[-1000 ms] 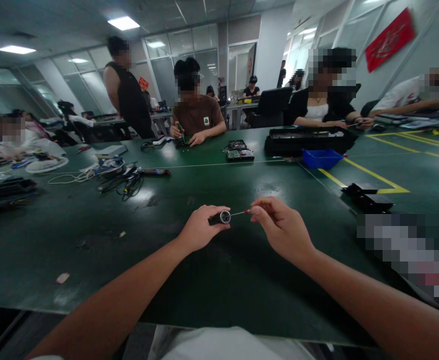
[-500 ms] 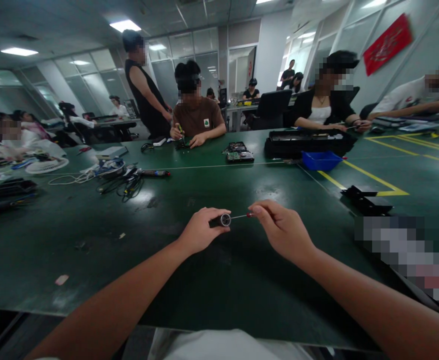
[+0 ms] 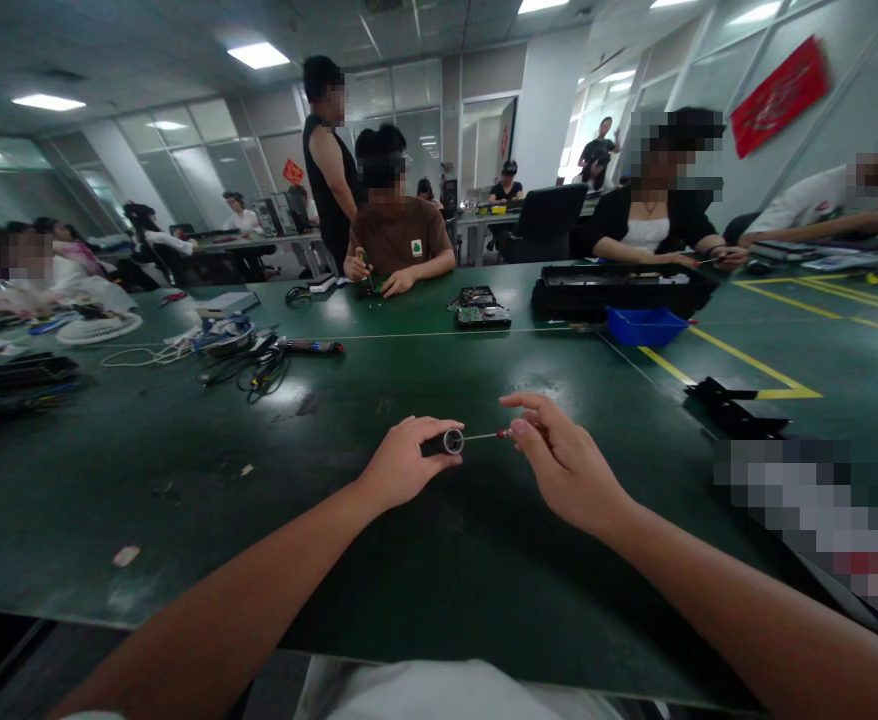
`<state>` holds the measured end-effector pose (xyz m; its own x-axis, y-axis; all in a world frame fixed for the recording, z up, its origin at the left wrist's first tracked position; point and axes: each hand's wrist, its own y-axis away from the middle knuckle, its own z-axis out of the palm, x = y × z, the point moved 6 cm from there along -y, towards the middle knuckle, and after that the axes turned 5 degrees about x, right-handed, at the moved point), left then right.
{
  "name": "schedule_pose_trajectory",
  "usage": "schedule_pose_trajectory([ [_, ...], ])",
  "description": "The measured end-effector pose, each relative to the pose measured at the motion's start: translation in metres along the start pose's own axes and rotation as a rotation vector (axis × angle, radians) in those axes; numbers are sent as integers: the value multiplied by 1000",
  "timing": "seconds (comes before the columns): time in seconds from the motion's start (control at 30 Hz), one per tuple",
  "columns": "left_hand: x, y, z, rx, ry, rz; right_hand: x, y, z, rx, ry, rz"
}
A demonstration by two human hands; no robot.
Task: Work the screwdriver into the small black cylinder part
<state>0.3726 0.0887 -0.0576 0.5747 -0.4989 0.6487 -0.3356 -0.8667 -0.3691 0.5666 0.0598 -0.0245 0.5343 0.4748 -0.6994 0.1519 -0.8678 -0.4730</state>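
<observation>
In front of me my left hand point(image 3: 403, 462) is closed around a dark cylindrical part point(image 3: 443, 442) whose round, light-rimmed end faces me. My right hand point(image 3: 559, 455) pinches the red handle of a thin screwdriver point(image 3: 488, 436) between thumb and fingers, with the index finger lifted away from it. The shaft runs left to the side of the cylindrical part; whether its tip sits in a screw cannot be made out. Both hands are held above the green table point(image 3: 349, 400).
Cables point(image 3: 263, 370) lie at the left, near a white fan grille point(image 3: 100, 328). Circuit boards point(image 3: 482, 308), a long black housing point(image 3: 623, 290) and a blue tray point(image 3: 647, 326) stand farther back. Black brackets point(image 3: 735, 405) are at right. Several people sit around.
My right index finger has lifted and stretched out from the screwdriver handle. My left hand keeps its hold on the cylindrical part. In the background a standing person has moved right.
</observation>
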Motion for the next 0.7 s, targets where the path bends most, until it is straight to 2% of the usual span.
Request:
schedule_pose_trajectory([
  [0.2,0,0,-3,11,12,-31,4,1,4,-49,-34,37],
  [0.37,1,0,-3,7,14,-17,7,1,2,23,-123,46],
  [0.47,1,0,-3,14,-1,-31,12,-1,2,55,-224,105],
  [0.57,6,0,-4,11,-41,29,23,-7,5,86,-424,257],
  [0.7,7,0,-4,0,-100,92,45,-8,18,109,-836,592],
])
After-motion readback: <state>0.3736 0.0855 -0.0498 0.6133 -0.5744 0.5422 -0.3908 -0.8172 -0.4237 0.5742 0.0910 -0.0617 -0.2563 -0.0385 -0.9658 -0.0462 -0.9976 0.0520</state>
